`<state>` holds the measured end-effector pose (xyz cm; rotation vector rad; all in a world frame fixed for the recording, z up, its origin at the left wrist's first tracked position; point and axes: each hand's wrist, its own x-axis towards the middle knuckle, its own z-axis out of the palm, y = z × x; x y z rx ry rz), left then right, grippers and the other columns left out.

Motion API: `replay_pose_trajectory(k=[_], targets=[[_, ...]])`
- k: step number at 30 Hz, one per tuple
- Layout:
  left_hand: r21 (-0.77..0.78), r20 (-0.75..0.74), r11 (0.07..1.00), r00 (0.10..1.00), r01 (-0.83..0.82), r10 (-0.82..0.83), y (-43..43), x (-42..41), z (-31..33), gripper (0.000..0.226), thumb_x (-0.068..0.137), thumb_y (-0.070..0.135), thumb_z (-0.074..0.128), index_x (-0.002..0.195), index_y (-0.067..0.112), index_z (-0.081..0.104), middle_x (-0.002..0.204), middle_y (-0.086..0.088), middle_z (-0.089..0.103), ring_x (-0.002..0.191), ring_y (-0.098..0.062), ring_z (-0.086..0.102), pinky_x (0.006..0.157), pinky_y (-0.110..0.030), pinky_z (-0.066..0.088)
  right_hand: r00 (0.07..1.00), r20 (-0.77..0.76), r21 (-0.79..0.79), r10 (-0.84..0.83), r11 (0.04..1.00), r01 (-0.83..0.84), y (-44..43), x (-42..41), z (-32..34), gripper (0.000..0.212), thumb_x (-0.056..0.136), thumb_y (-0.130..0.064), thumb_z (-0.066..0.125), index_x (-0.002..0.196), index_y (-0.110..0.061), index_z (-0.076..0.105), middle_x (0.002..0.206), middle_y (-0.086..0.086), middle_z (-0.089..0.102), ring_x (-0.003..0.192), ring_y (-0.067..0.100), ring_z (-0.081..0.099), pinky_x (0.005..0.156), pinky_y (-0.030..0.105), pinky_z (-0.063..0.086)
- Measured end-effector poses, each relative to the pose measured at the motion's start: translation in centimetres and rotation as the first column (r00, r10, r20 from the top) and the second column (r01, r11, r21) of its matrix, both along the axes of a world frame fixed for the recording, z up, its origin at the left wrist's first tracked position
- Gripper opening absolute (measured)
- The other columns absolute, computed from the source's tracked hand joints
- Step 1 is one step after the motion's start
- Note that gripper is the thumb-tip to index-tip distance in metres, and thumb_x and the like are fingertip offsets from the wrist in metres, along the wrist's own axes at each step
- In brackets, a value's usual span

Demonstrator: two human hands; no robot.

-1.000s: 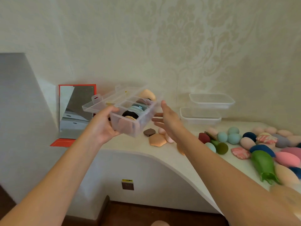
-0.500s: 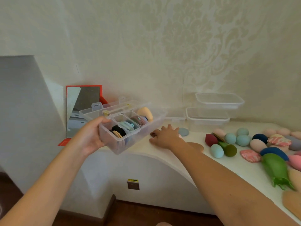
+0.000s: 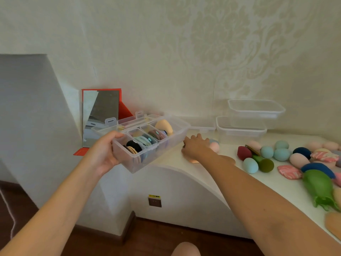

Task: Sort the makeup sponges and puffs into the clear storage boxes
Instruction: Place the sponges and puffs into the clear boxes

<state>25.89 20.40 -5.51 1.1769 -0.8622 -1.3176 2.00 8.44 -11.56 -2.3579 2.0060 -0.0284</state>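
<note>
Counter, white with a curved front edge, runs along a patterned wall.

The left hand grips the divided box by its near end, thumb hooked over the rim and fingers curled underneath. The box is clear plastic. It is held in the air at the counter's left end and tilted, with the near corner lowest. Its hinged lid lies open behind it. The compartments, near to far, hold:
- black and tan puffs
- pale green puffs
- mauve puffs
- one peach sponge, standing on end

The right hand lies palm down on the counter just right of the box, fingers bent toward the surface. Whether they pinch anything cannot be told. A pink sponge sits just beside the hand on its far side. A peach puff is partly hidden by the forearm.

Two stacked clear tubs stand against the wall, with a smaller clear box to their left. A red-framed mirror leans at the counter's left end.

Loose items lie unsorted on the right of the counter. They include a maroon sponge, several teal egg sponges, an olive sponge, a navy sponge, a marbled pink puff and a large green sponge.
</note>
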Motion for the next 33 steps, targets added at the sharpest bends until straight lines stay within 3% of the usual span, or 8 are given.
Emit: replay_pose_trajectory(k=[6,9,11,16,21,24,27,33], targets=[[0.016,-0.042,1.0,0.999,0.003,-0.002,0.7,-1.4,-1.4,0.031,0.091,0.018,0.047,0.121,0.013,0.056,0.118,-0.015,0.064,0.109,-0.032,0.061,0.094,-0.049,0.048,0.994,-0.105,-0.188,0.001,0.982,-0.021,2.3,-3.0,-0.5,0.036,0.095,-0.021,0.034,0.131,-0.02,0.038,0.129,0.005,0.049,0.126,0.029,0.033,0.099,0.048,0.028],[0.03,-0.078,1.0,0.997,-0.01,0.012,1.1,-2.8,-3.2,0.039,0.09,0.018,0.049,0.128,0.012,0.052,0.118,-0.015,0.064,0.105,-0.031,0.064,0.078,-0.043,0.056,0.989,-0.146,-0.228,0.008,0.973,-0.042,3.4,-5.0,-0.8,0.033,0.095,-0.023,0.035,0.127,-0.022,0.044,0.127,0.004,0.047,0.123,0.03,0.033,0.101,0.047,0.027],[0.031,-0.102,0.999,0.994,-0.021,0.024,1.3,-3.9,-4.3,0.041,0.089,0.019,0.049,0.129,0.01,0.052,0.118,-0.016,0.064,0.102,-0.029,0.065,0.07,-0.038,0.058,0.991,-0.136,-0.235,-0.002,0.972,-0.03,3.9,-6.0,-0.6,0.03,0.093,-0.022,0.038,0.123,-0.022,0.046,0.125,0.003,0.046,0.121,0.03,0.034,0.102,0.048,0.025],[0.035,-0.19,0.997,0.979,-0.066,0.071,1.7,-5.6,-5.9,0.032,0.092,0.017,0.046,0.119,0.006,0.059,0.118,-0.017,0.063,0.104,-0.03,0.062,0.084,-0.041,0.049,0.997,-0.065,-0.297,-0.033,0.955,0.012,4.7,-8.4,-0.4,0.029,0.092,-0.013,0.041,0.119,-0.018,0.047,0.123,0.006,0.045,0.115,0.03,0.037,0.102,0.049,0.025],[0.092,-0.241,0.995,0.968,-0.043,0.064,1.6,-6.9,-6.1,0.023,0.091,0.017,0.048,0.107,0.007,0.061,0.116,-0.018,0.063,0.1,-0.029,0.062,0.081,-0.038,0.048,0.999,0.007,-0.33,-0.044,0.943,0.044,4.2,-9.9,-0.2,0.018,0.093,-0.019,0.047,0.107,-0.017,0.058,0.117,0.005,0.049,0.11,0.027,0.039,0.103,0.042,0.026],[0.159,-0.232,0.987,0.972,0.021,0.017,1.4,-7.6,-6.3,0.031,0.091,0.026,0.054,0.118,0.011,0.056,0.122,-0.018,0.06,0.108,-0.028,0.06,0.079,-0.038,0.051,0.996,0.087,-0.394,-0.018,0.918,0.051,4.0,-10.1,-0.3,0.025,0.095,-0.03,0.045,0.104,-0.017,0.065,0.11,0.004,0.054,0.108,0.025,0.044,0.098,0.037,0.027],[0.234,-0.149,0.97,0.988,0.072,-0.037,1.8,-8.0,-6.6,0.04,0.09,0.036,0.057,0.123,0.016,0.05,0.117,-0.016,0.059,0.102,-0.027,0.061,0.073,-0.039,0.053,0.961,0.265,-0.563,0.074,0.821,0.092,3.9,-9.6,0.4,0.023,0.091,-0.011,0.046,0.086,-0.013,0.068,0.093,0.007,0.057,0.092,0.027,0.051,0.08,0.033,0.031],[0.355,-0.01,0.917,0.982,0.181,-0.19,2.0,-7.9,-6.2,0.066,0.084,0.061,0.05,0.13,0.014,0.046,0.113,-0.022,0.063,0.101,-0.035,0.064,0.083,-0.043,0.054,0.685,0.655,-0.566,0.319,0.808,0.164,3.7,-7.0,2.3,0.02,0.086,0.0,0.055,0.102,-0.011,0.061,0.094,0.002,0.059,0.07,0.012,0.052,0.065,0.025,0.039]])
